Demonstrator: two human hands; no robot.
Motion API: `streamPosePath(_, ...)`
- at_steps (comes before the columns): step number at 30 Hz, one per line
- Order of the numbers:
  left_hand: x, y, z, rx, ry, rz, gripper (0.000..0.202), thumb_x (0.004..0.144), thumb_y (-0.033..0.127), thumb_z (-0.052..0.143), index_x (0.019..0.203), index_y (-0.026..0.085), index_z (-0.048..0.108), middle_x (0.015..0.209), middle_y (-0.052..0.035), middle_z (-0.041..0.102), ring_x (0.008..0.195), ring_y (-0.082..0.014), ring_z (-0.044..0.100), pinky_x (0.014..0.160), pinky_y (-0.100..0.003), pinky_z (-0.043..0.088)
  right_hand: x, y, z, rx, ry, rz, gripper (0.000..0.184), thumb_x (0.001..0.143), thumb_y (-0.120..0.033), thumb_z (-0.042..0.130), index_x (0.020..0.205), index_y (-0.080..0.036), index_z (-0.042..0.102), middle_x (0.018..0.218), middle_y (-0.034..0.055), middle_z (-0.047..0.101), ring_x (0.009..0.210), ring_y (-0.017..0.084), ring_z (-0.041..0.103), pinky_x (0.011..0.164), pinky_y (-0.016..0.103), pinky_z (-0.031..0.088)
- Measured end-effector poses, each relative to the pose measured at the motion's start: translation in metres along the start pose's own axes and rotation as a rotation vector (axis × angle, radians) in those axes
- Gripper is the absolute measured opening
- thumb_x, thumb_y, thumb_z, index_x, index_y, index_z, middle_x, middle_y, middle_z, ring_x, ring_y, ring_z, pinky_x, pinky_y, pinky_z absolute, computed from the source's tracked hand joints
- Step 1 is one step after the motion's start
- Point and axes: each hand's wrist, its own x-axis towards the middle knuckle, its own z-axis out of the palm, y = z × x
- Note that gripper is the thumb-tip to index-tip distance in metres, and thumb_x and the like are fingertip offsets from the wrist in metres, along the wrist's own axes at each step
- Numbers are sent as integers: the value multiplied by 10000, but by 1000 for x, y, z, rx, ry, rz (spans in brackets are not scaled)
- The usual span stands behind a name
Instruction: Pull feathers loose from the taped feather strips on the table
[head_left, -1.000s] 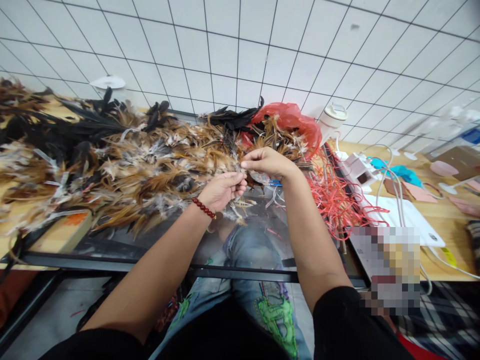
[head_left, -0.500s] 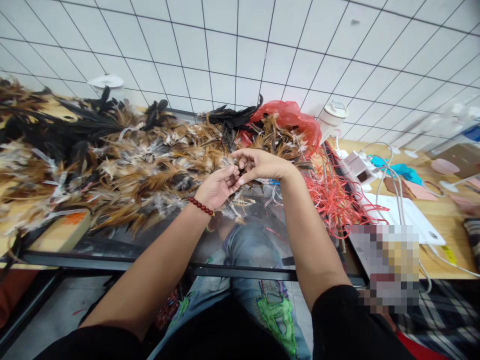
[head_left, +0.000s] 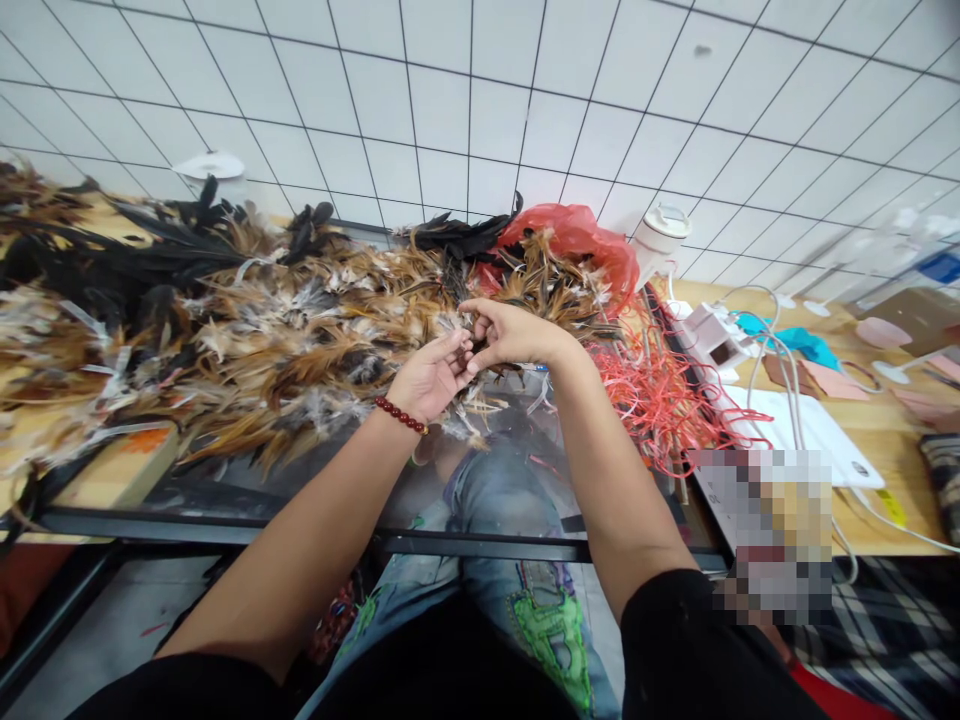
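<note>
My left hand [head_left: 431, 380], with a dark red bead bracelet [head_left: 401, 413] at its wrist, is palm up with the thumb and fingertips pinched together. From the right, my right hand [head_left: 511, 335] curves in, and its closed fingertips meet those of the left. Whatever sits between the fingertips is small, dark and mostly hidden. Both hands are over the near edge of a wide heap of brown, white and black feathers [head_left: 322, 345]. Just below them, loose feather tips [head_left: 474, 428] lie on a clear glass tabletop [head_left: 360, 490].
Right of my hands lies a tangle of red string [head_left: 656, 400]. Behind the feathers are a red plastic bag [head_left: 570, 240] and a white lidded cup [head_left: 664, 232]. Farther right are cables [head_left: 793, 390], a white flat device [head_left: 832, 440] and teal cloth [head_left: 802, 342]. A tiled wall rises behind.
The right hand's fingers have shifted slightly against the left fingertips, its thumb drawn a little left. Both hands stay in nearly the same place, and the view has moved slightly.
</note>
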Motion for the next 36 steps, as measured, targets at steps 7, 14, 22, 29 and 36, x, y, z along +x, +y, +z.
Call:
streamPosePath(7, -1, 0, 1, -31, -22, -20, 36, 789, 143, 660, 811, 116, 669, 647, 1, 610, 593, -71, 559, 647, -223, 505, 5, 4, 4, -15, 59, -55, 740, 660, -217, 773, 1328, -132, 467, 761, -47, 540, 685, 98, 512, 705, 256, 442)
streamPosePath(14, 0, -1, -1, 10, -44, -6, 87, 764, 161, 700, 835, 128, 664, 664, 4, 618, 630, -89, 587, 646, -234, 509, 6, -3, 8, 6, 100, -9, 691, 660, -112, 697, 1311, -127, 464, 761, -43, 564, 699, 109, 543, 722, 263, 455)
streamPosePath(22, 2, 0, -2, 51, -29, 85, 96, 749, 154, 720, 809, 129, 649, 681, -2, 615, 609, -79, 569, 618, -210, 499, 5, -4, 4, 260, 61, 11, 543, 683, -70, 652, 1210, -105, 524, 710, -47, 570, 628, 83, 523, 647, 226, 443)
streamPosePath(29, -2, -4, -2, 177, -221, 12, 101, 738, 123, 711, 699, 106, 619, 666, -24, 588, 595, -97, 550, 556, -221, 487, -11, -5, -11, 636, -201, -22, 157, 740, -248, 696, 729, -124, 600, 607, -34, 586, 528, 50, 475, 493, 168, 366)
streamPosePath(36, -5, -4, 0, 207, -308, -58, 96, 798, 131, 642, 847, 69, 696, 823, -84, 659, 701, -128, 615, 679, -270, 538, -3, -2, -7, 715, -6, 74, 221, 610, -225, 794, 711, -108, 636, 550, -47, 570, 483, 39, 443, 445, 166, 322)
